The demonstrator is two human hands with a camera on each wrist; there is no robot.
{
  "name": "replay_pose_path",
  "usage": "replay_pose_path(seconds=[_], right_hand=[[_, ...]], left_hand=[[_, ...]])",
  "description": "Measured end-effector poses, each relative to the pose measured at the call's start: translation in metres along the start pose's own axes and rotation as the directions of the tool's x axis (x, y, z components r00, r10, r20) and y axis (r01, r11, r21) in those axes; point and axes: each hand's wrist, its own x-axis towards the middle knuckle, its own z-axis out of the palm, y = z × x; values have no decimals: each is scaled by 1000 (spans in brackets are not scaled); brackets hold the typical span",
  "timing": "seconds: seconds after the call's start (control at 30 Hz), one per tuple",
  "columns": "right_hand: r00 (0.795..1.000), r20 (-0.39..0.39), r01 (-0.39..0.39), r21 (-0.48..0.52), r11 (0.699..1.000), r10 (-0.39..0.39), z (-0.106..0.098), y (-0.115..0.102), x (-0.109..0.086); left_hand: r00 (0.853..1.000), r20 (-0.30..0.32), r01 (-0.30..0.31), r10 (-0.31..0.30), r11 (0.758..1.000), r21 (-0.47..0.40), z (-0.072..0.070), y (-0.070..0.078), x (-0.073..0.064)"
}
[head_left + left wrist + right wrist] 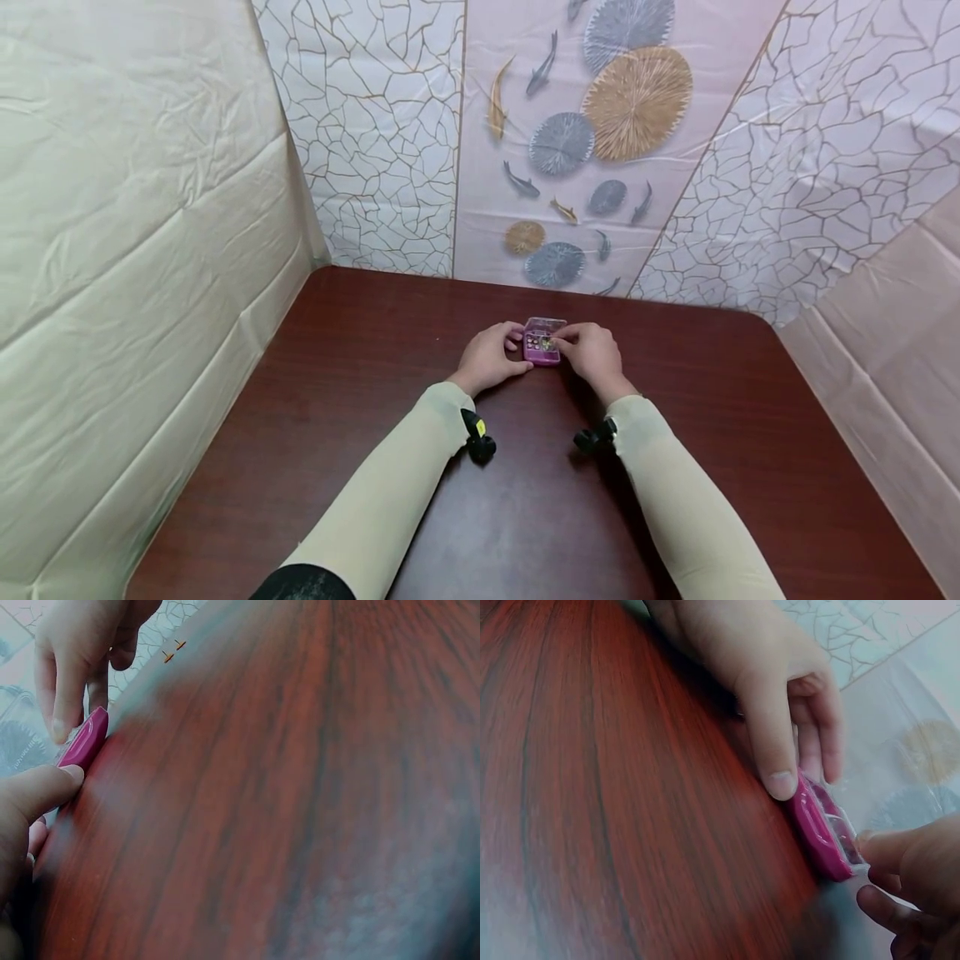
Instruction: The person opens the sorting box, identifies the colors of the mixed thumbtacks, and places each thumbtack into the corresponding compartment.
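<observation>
A small magenta case (542, 358) lies on the table with its transparent lid (545, 322) raised at the back. Inside, small dark and yellowish pieces sit in compartments. My left hand (489, 358) holds the case from its left side, the thumb (780, 784) pressed on the near edge and the fingers curled around the far side. From the right, my right hand (592, 354) reaches over the case, its fingertips (60, 731) down at the right-hand compartment among the yellowish pieces. I cannot tell whether those fingertips pinch a piece.
Two tiny orange tack-like things (174, 651) lie on the reddish-brown wooden table (360, 467) beyond the case in the left wrist view. A patterned cloth (390, 133) hangs along the table's back edge, and cream cloth walls (150, 250) stand at the sides.
</observation>
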Motion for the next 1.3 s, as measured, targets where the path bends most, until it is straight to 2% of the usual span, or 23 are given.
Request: replay_pose_path(seconds=[0.27, 0.47, 0.6, 0.77, 0.93, 1.17, 1.3], right_hand=[[995, -60, 85, 27, 996, -83, -43, 39, -19], [991, 43, 129, -26, 991, -128, -66, 69, -36], [984, 92, 162, -93, 982, -153, -64, 76, -49], [974, 127, 206, -134, 969, -190, -55, 73, -62], [972, 114, 223, -160, 962, -206, -50, 66, -65], [979, 107, 189, -164, 968, -173, -47, 66, -66], [979, 100, 193, -161, 968, -178, -46, 67, -65]], left_hand=[[1000, 16, 13, -13, 1000, 9, 2, 0, 0], [1000, 13, 22, -22, 1000, 14, 0, -1, -1], [1000, 17, 19, -19, 1000, 10, 0, -1, -1], [1000, 18, 23, -24, 999, 22, 2, 1, -1], [999, 25, 25, -25, 1000, 11, 0, 3, -3], [998, 40, 45, -46, 999, 9, -2, 6, -4], [999, 33, 36, -36, 999, 7, -3, 7, -4]])
